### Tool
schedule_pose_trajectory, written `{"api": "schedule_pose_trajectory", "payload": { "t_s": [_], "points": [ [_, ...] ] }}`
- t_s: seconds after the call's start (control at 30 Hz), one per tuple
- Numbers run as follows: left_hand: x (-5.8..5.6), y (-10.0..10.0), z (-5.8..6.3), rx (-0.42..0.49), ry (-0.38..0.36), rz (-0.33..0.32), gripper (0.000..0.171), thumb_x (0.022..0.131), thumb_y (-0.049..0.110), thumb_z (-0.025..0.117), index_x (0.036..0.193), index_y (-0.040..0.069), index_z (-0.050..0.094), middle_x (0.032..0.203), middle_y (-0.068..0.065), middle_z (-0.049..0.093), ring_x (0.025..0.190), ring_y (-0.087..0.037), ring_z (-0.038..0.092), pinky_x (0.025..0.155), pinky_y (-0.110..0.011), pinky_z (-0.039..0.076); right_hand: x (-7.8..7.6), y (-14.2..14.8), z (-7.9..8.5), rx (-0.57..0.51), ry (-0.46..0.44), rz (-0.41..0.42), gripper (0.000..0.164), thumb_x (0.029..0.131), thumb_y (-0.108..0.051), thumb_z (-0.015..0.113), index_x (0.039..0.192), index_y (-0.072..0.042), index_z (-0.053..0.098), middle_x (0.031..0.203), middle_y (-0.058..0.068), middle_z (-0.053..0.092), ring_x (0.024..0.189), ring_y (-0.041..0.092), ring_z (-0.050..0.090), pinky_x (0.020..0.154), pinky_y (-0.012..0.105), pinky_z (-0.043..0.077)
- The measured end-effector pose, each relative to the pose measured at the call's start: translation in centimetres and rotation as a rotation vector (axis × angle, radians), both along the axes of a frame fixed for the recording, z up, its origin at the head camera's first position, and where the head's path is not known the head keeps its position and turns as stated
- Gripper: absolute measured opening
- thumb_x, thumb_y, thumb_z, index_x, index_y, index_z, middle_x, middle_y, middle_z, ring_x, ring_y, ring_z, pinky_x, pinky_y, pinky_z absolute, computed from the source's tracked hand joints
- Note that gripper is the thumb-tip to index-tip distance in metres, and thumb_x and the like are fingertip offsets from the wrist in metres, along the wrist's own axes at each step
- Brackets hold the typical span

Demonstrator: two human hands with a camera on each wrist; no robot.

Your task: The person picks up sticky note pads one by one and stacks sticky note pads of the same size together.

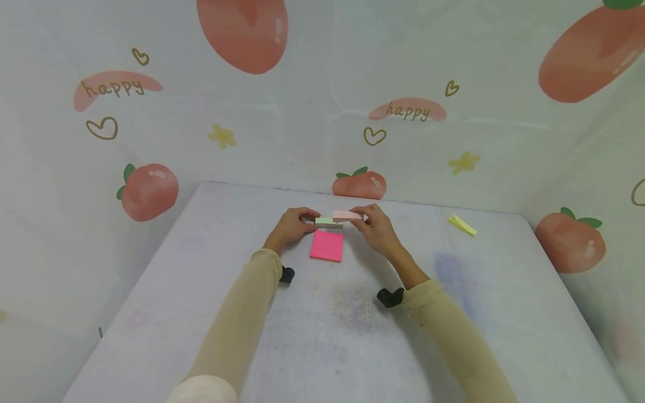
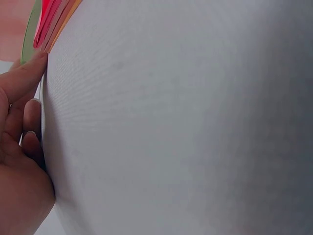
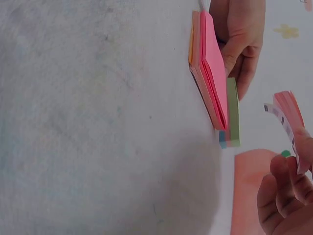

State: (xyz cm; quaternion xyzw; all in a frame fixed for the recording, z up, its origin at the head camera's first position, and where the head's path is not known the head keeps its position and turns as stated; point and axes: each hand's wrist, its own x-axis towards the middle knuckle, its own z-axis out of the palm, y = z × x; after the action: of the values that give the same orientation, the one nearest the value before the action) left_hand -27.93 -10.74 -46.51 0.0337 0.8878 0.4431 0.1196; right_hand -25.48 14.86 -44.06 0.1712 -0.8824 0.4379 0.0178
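My left hand (image 1: 294, 224) pinches the left end of a narrow pale green sticky note pad (image 1: 325, 221) near the back of the table. Opposite it, my right hand (image 1: 375, 230) grips a narrow light pink sticky note pad (image 1: 344, 215) by its right end, raised above the table. In the right wrist view the pink pad (image 3: 288, 110) is apart from the green pad (image 3: 234, 112), and a printed strip shows along its edge. Just in front of the green pad lies a stack of square sticky notes (image 1: 326, 246), bright pink on top, with orange at the bottom.
A yellow sticky note strip (image 1: 462, 225) lies on the white table (image 1: 201, 313) at the back right. Behind the table hangs a white cloth (image 1: 302, 129) with fruit prints. Black wrist cameras (image 1: 390, 297) jut out from the sleeves.
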Motion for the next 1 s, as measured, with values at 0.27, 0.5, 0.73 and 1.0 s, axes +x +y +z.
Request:
{"api": "schedule_pose_trajectory", "payload": {
  "t_s": [0.27,0.5,0.73,1.0],
  "points": [
    [0.0,0.0,0.0,-0.014,0.008,0.005,0.036,0.093,0.018,0.074,0.129,0.018,0.069,0.129,-0.007,0.070,0.105,-0.025,0.058,0.098,-0.041,0.047,-0.1,-1.1,0.0,-0.011,-0.005,0.027,0.033,0.098,-0.019,0.068,0.129,-0.009,0.068,0.115,0.014,0.059,0.087,0.023,0.054,0.069,0.026,0.049],
    [0.1,0.0,0.0,-0.008,0.011,-0.006,0.036,0.093,0.018,0.073,0.129,0.017,0.069,0.129,-0.007,0.071,0.104,-0.024,0.058,0.095,-0.039,0.047,-0.5,-1.8,-0.3,-0.008,0.017,0.046,0.031,0.098,-0.017,0.069,0.127,-0.007,0.069,0.117,0.016,0.060,0.094,0.023,0.053,0.072,0.027,0.048],
    [0.1,-0.2,-0.1,-0.013,0.044,-0.023,0.040,0.093,0.019,0.074,0.131,0.013,0.068,0.129,-0.007,0.072,0.099,-0.022,0.059,0.093,-0.036,0.047,-1.2,-2.8,-0.2,0.002,0.039,0.056,0.031,0.098,-0.019,0.069,0.126,-0.007,0.070,0.112,0.015,0.060,0.080,0.021,0.053,0.069,0.027,0.046],
    [0.0,-0.2,0.0,-0.016,0.059,-0.028,0.040,0.091,0.018,0.075,0.130,0.010,0.068,0.127,-0.009,0.072,0.099,-0.023,0.063,0.094,-0.039,0.049,-1.5,-3.9,0.4,0.011,0.035,0.066,0.031,0.097,-0.018,0.070,0.126,-0.007,0.070,0.113,0.014,0.061,0.077,0.020,0.054,0.069,0.027,0.046]
  ]
}}
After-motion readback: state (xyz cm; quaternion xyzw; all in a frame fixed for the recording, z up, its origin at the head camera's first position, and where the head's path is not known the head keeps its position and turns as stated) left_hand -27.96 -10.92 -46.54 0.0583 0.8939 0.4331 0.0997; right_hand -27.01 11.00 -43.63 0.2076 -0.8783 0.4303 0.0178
